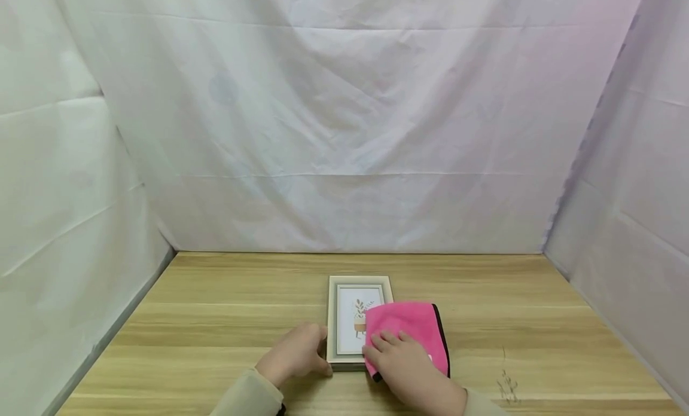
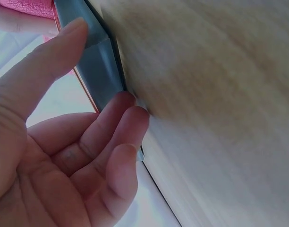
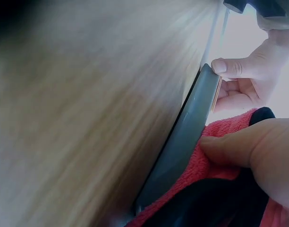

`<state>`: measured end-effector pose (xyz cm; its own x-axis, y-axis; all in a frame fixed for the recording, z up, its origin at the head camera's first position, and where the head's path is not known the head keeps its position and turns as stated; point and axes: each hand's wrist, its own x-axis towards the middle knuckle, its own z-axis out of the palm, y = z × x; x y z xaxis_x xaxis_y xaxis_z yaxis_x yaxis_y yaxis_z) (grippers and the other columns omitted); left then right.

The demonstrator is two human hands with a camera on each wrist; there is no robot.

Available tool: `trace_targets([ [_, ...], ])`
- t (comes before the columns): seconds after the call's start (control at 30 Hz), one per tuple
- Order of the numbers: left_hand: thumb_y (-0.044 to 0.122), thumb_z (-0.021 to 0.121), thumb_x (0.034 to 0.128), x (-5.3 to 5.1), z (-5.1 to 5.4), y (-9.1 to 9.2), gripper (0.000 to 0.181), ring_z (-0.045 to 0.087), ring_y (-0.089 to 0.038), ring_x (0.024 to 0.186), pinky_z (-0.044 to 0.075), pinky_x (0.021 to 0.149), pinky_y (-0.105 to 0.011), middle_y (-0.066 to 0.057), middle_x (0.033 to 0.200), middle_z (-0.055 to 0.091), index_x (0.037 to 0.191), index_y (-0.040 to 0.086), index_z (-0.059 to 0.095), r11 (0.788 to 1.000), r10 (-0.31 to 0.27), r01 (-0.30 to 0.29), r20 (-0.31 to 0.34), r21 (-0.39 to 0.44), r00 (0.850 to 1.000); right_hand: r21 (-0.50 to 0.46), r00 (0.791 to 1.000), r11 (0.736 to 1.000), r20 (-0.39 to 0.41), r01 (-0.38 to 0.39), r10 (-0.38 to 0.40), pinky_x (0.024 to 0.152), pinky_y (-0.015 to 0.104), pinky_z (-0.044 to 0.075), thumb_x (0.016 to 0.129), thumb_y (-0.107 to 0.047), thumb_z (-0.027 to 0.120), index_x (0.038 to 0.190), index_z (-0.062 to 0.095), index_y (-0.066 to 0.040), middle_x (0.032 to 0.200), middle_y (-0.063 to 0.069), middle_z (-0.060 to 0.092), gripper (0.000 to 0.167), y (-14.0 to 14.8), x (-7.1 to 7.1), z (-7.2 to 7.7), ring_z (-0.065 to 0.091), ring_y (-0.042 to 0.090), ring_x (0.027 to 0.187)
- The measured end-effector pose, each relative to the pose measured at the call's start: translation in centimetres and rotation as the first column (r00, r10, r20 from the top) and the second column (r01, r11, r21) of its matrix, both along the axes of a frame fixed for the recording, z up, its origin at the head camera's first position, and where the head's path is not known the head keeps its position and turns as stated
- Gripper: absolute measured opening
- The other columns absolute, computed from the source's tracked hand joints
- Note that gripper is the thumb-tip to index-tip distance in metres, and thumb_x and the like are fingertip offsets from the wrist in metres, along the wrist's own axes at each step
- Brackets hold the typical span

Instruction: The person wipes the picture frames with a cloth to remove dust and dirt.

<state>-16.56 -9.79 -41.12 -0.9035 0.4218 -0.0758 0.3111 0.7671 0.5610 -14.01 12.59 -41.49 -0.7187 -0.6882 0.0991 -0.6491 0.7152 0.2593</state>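
Note:
A pale picture frame [image 1: 332, 320] with a plant print lies flat on the table. My left hand [image 1: 299, 351] holds its near left corner; in the left wrist view the thumb of that hand [image 2: 64, 142] touches one side face of the frame [image 2: 99, 66] and curled fingertips another. A pink cloth [image 1: 411, 320] with black edging covers the frame's right part and hangs past it onto the table. On the cloth my right hand [image 1: 411, 368] rests with fingers spread; the right wrist view shows its thumb on the cloth [image 3: 196, 163] beside the frame's edge [image 3: 182, 137].
The wooden table [image 1: 215, 296] has a dark, twig-like mark [image 1: 507, 386] at the right front. White curtains [image 1: 344, 135] stand behind the table and along both sides.

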Motion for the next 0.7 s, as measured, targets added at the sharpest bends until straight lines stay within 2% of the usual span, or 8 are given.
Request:
trace_targets([
  [0.37,0.021,0.086,0.0607,-0.1,-0.1,0.1,0.033,0.043,-0.007,0.056,0.037,0.052,-0.023,0.007,0.062,0.049,0.070,0.014,0.055,0.999,0.005,-0.006,-0.014,-0.042,1.000,-0.040,0.999,0.998,0.022,-0.038,0.038,0.091,0.040,0.050,0.089,-0.017,0.059,0.117,0.065,-0.022,0.120,-0.001,0.066,0.029,-0.8,-0.2,0.0,0.061,0.017,0.112],
  [0.5,0.020,0.086,0.0610,-0.1,-0.1,0.1,0.032,0.043,-0.007,0.057,0.037,0.052,-0.023,0.007,0.063,0.050,0.071,0.014,0.055,0.999,0.009,-0.009,-0.010,-0.038,1.000,-0.057,0.998,0.997,0.012,-0.055,0.056,0.091,0.040,0.050,0.089,-0.017,0.060,0.116,0.065,-0.022,0.118,-0.002,0.067,0.028,-1.4,-0.5,-0.1,0.062,0.016,0.111],
  [0.7,0.022,0.086,0.0613,-0.1,-0.1,0.1,0.032,0.043,-0.007,0.056,0.038,0.052,-0.023,0.008,0.063,0.050,0.070,0.015,0.056,0.999,-0.002,0.002,-0.018,-0.041,1.000,-0.073,0.998,0.996,0.041,-0.052,0.055,0.091,0.040,0.050,0.090,-0.018,0.057,0.117,0.065,-0.024,0.120,-0.002,0.066,0.028,-2.4,-0.6,0.0,0.061,0.016,0.113],
])
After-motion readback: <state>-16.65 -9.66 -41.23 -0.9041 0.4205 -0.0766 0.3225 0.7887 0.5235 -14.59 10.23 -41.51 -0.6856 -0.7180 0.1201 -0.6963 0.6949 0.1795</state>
